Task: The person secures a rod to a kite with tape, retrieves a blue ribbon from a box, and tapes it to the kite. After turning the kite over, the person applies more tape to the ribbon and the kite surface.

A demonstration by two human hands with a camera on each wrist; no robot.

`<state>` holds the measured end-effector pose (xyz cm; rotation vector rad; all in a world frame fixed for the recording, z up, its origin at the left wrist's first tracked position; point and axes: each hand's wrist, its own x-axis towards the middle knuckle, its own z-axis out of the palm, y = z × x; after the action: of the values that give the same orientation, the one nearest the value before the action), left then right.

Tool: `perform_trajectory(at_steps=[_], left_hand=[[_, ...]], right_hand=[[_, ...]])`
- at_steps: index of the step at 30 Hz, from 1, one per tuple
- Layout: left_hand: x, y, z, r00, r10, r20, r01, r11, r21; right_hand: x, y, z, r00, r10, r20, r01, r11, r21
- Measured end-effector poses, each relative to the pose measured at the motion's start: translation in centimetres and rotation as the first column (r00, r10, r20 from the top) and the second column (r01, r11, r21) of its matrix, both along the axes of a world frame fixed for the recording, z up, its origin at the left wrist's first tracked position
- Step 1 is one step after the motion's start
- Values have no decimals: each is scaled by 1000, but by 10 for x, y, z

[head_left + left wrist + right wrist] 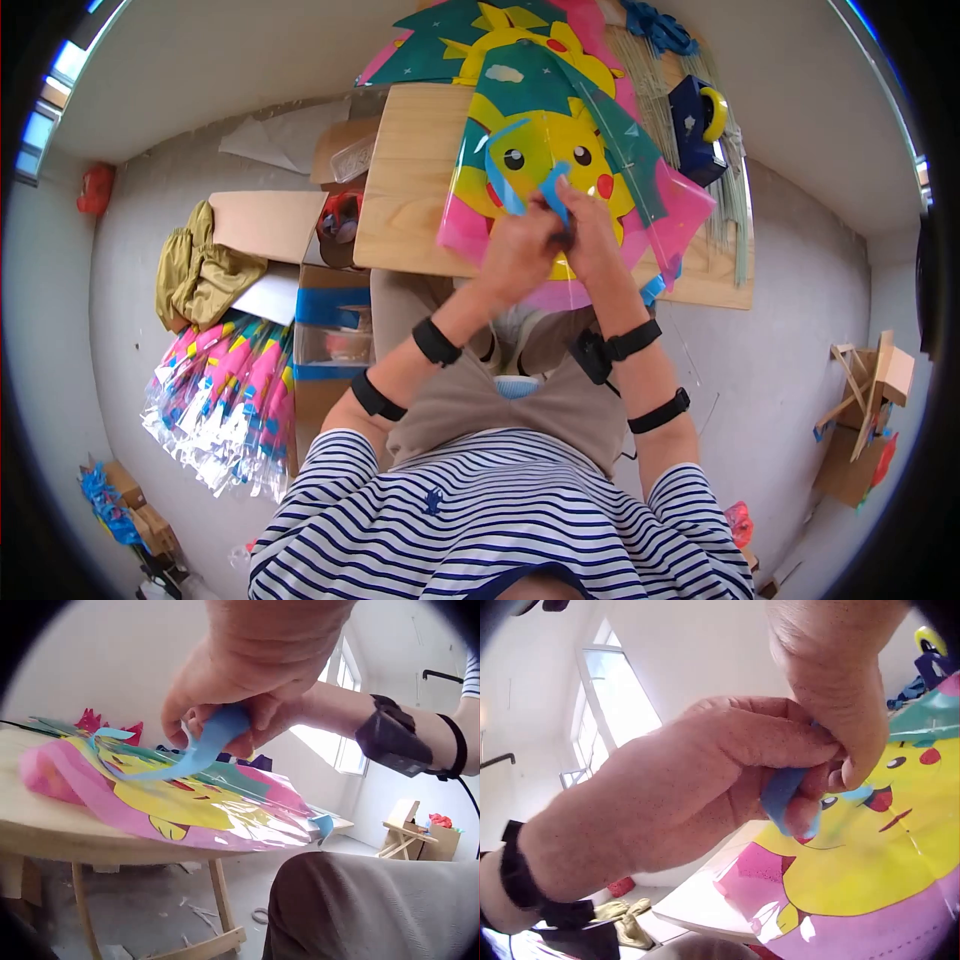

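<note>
In the head view, the left hand (pixel 518 252) and right hand (pixel 592 232) meet over a yellow, pink and green printed plastic sheet (pixel 545 135). A blue ribbon (pixel 553 188) is pinched between their fingers, with a loop on the sheet. The left wrist view shows the ribbon (pixel 196 757) trailing from the fingers below the left hand (pixel 262 656); the right hand is partly hidden behind it. In the right wrist view, the left hand (pixel 682 780) has its fingers curled round the ribbon (pixel 781 796), against the fingertips of the right hand (pixel 836 690).
A blue tape dispenser (pixel 692 130) and thin sticks (pixel 735 215) lie at the right of the wooden table (pixel 410 185). More printed sheets (pixel 430 50) lie at the back. Cardboard boxes (pixel 265 225) and wrapped bundles (pixel 225 400) stand at the left.
</note>
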<state>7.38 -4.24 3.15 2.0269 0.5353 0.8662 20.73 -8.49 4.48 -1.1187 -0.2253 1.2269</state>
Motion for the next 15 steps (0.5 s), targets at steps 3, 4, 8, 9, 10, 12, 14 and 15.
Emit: perform_trajectory(at_steps=[3,4,8,9,10,12,14,15], left_hand=[[-28,-24,24,997,62,-41,-57,992,112],[-42,-19,19,981,188,-39,-179,970,162],[-95,24,-31,805,558,-200,-464,803,374],[-103,28,-41,788,570,-232,-479,805,349],[-107,30,-43,771,579,-265,-494,806,326],[-98,28,-42,782,590,-200,-482,777,406],[-86,27,-40,799,584,-146,-485,767,420],[-78,31,-38,809,576,-118,-493,774,396]], right_hand=[[-3,-4,11,963,-202,178,207,978,-9],[9,-14,9,943,-166,289,182,983,-28],[24,-55,3,561,39,827,133,982,-137],[15,-66,2,362,109,926,138,976,-169],[0,-75,-8,165,128,978,106,983,-147],[-36,-85,-23,-157,180,971,15,984,-180],[-62,-86,-23,-316,257,913,-34,959,-282],[-71,-84,-21,-360,289,887,-32,946,-322]])
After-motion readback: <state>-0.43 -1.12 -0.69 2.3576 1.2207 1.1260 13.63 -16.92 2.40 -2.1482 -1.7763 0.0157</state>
